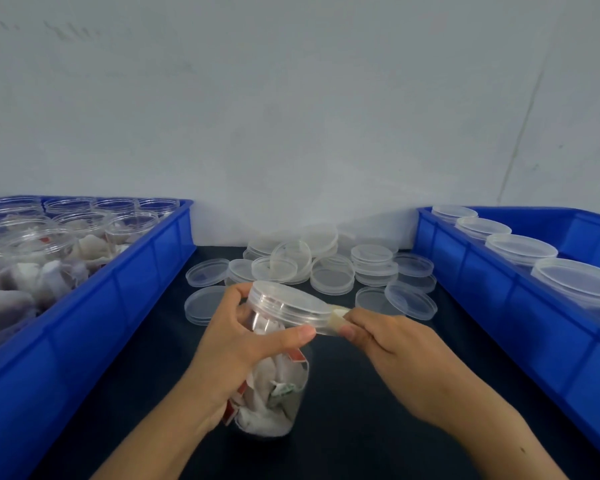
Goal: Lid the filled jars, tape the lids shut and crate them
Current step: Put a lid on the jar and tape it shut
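A clear plastic jar (274,386) filled with white packets stands tilted on the dark table at centre, with a clear lid (284,301) on its mouth. My left hand (236,344) grips the jar just below the lid, thumb lying against the lid's rim. My right hand (392,348) pinches a small roll of clear tape (336,318) at the lid's right edge, and a short strip runs from the roll to the rim under my left thumb.
A blue crate (125,282) at the left holds several open filled jars (49,258). A blue crate (492,282) at the right holds lidded jars (520,247) in a row. Loose clear lids (329,268) lie piled by the wall.
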Tool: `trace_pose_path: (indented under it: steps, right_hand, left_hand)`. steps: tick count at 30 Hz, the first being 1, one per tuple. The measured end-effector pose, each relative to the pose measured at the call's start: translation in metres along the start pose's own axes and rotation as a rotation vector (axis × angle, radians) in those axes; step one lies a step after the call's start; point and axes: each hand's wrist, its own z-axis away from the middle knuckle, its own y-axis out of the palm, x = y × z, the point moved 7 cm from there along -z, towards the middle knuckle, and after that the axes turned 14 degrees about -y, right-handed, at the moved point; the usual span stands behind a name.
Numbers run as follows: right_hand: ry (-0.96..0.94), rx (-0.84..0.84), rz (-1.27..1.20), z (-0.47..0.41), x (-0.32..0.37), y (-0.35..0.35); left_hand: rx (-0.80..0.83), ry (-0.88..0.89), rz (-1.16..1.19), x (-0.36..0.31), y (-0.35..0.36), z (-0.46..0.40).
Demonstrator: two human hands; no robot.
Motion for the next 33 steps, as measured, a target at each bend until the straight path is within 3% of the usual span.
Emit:
trace_pose_path:
  steps: [5, 12, 18, 23, 28, 33]
  right_hand:
    - [-0.029, 0.013, -0.041, -0.002, 0.001, 0.002]
    - [-0.060, 0.018, 0.068, -0.005, 0.000, 0.007]
    - [-0.009, -0.006, -0.081, -0.006, -0.004, 0.014]
    - [-0.012, -0.105, -0.043, -0.007, 0.001, 0.011]
    - [-0.052, -0.195, 0.096, -0.008, 0.015, 0.015]
    - [-0.052, -0.228, 0.148, -0.006, 0.017, 0.022]
  left_hand:
    - [0.136, -0.031, 0.028, -0.003, 0.003, -0.001]
    - [0.188, -0.062, 0.061, 0.001, 0.005, -0.001]
    - [0.226, -0.043, 0.019, 0.001, 0.007, 0.000]
    - [0.070, 0.029, -0.068, -0.004, 0.004, 0.005]
    - [-0.265, 0.278, -0.332, -0.013, 0.001, 0.018]
    - [-0.344, 0.222, -0.532, -0.015, 0.004, 0.015]
